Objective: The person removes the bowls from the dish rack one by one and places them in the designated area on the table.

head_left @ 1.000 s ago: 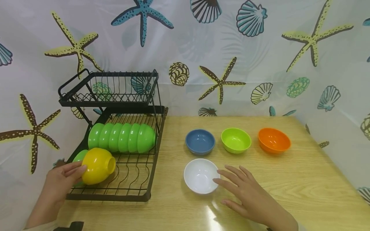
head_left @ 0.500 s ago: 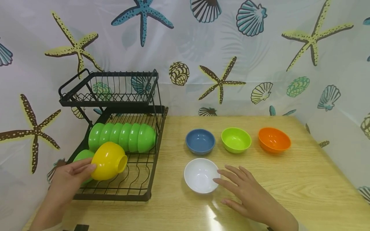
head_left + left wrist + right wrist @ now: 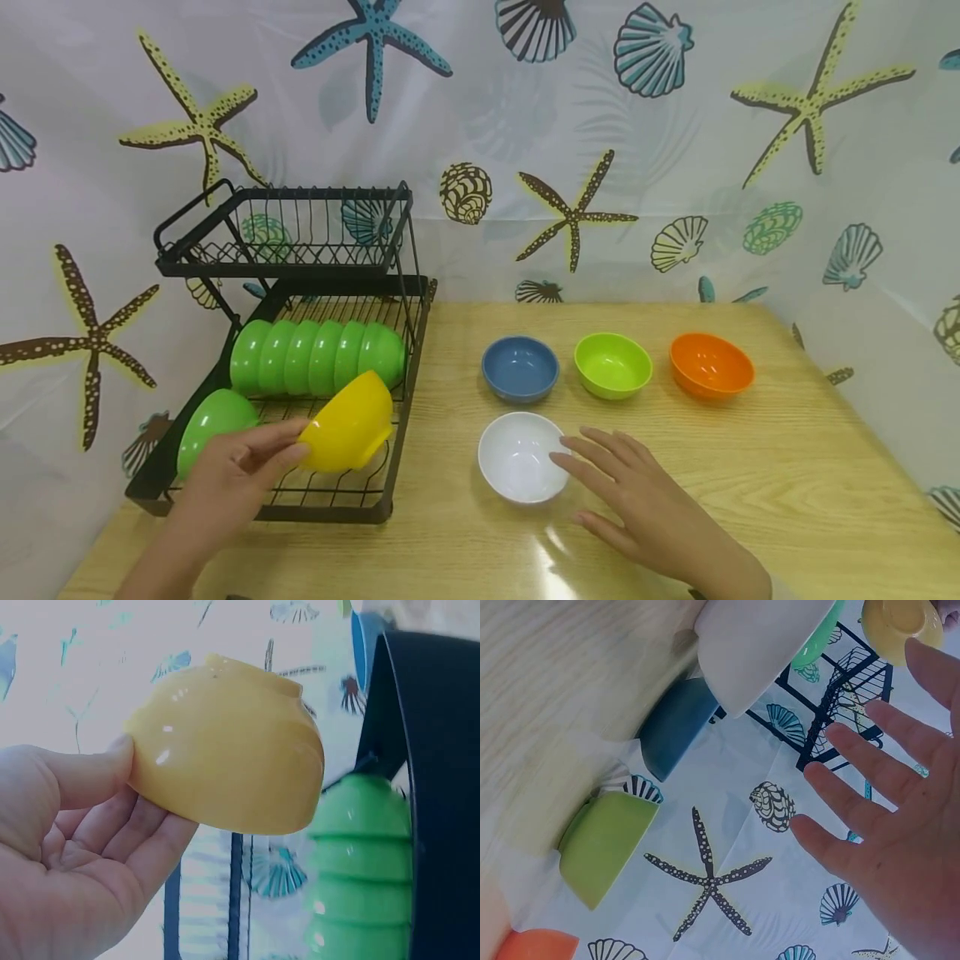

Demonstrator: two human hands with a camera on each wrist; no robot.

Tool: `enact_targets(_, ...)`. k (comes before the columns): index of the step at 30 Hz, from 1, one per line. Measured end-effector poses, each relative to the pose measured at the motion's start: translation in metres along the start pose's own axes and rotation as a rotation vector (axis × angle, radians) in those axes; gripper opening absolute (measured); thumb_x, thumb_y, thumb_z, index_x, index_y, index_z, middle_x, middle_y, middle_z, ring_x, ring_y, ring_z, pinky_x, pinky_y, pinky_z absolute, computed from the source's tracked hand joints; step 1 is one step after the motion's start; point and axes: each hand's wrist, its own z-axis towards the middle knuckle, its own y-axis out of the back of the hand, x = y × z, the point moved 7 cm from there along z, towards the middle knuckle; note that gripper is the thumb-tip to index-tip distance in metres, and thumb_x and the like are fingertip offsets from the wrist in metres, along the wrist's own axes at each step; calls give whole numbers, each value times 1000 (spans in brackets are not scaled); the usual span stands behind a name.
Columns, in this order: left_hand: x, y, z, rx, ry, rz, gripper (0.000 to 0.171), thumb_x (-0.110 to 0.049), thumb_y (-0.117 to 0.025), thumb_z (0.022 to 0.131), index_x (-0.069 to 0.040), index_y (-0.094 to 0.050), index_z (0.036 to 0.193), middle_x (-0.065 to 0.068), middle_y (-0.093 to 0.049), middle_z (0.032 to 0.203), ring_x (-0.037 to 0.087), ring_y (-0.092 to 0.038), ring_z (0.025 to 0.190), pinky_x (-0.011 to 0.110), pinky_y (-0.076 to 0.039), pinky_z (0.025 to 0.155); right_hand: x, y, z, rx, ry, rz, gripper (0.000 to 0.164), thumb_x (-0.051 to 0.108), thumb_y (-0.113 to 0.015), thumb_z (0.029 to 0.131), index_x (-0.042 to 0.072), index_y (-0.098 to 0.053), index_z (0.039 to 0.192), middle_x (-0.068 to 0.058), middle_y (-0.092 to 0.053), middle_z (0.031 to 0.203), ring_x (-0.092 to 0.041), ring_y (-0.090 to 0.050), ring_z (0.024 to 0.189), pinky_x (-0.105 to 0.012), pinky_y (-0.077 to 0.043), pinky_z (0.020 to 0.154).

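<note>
Head view: the yellow bowl (image 3: 347, 425) tilts over the near right of the rack (image 3: 330, 513), rim pinched by the left hand (image 3: 236, 475); contact with the rack is hard to judge. Green bowls (image 3: 302, 358) sit left and far of it. The right hand (image 3: 633, 496), fingers spread, is by the white bowl (image 3: 519, 462); beyond are a blue bowl (image 3: 519, 371), lime bowl (image 3: 612, 367) and orange bowl (image 3: 709, 367).

Your head view forward and down over the table (image 3: 810, 467), wrist views closer, yellow bowl (image 3: 348, 425) in all.
</note>
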Motion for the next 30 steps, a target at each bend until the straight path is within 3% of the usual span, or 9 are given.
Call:
enact_targets(5, -24, -21, -4, 69, -138, -36, 26, -8, -69, 86, -4, -70, 112, 11, -70, 109, 3, -66, 90, 22, -58, 73, 3, 2, 4, -5, -7, 49, 61, 39, -62, 92, 16, -42, 145, -4, -47, 144, -28, -41, 131, -38, -29, 111)
enact_targets(9, -40, -38, -8, 118, -278, -11, 24, -8, -70, 85, -4, -72, 108, 11, -71, 107, 5, -66, 92, 21, -58, 73, 8, 6, 7, -27, 2, 83, 60, 40, -60, 94, 14, -42, 145, -5, -47, 143, -27, -42, 131, -31, -24, 116)
enact_targets(17, -72, -65, -17, 156, -642, 37, 30, 3, -76, 74, -6, -74, 103, 6, -74, 96, 10, -68, 82, 17, -56, 71, 19, 15, 14, -66, 24, 120, 60, 43, -55, 96, 13, -40, 146, -4, -44, 146, -23, -43, 131, -21, -19, 117)
enact_targets(22, -89, -80, -24, 185, -850, 73, 39, 9, -76, 69, -11, -73, 103, 2, -73, 99, 13, -68, 86, 17, -54, 81, 28, 22, 17, -101, 62, 145, 59, 40, -57, 95, 10, -43, 144, -7, -45, 145, -23, -45, 129, -20, -22, 116)
enact_targets(26, -98, -92, -29, 248, -944, 43, 40, 10, -73, 70, -10, -72, 105, 3, -73, 102, 14, -68, 93, 19, -53, 87, 35, 26, 18, -135, 119, 157, 55, 38, -59, 94, 9, -48, 140, -7, -50, 141, -23, -48, 127, -20, -25, 114)
enact_targets(30, -102, -102, -30, 282, -957, 50, 36, 9, -72, 73, -11, -72, 103, -1, -72, 104, 12, -67, 97, 17, -51, 90, 41, 28, 18, -182, 213, 174, 45, 35, -55, 98, 9, -55, 134, -5, -57, 134, -23, -53, 121, -21, -32, 112)
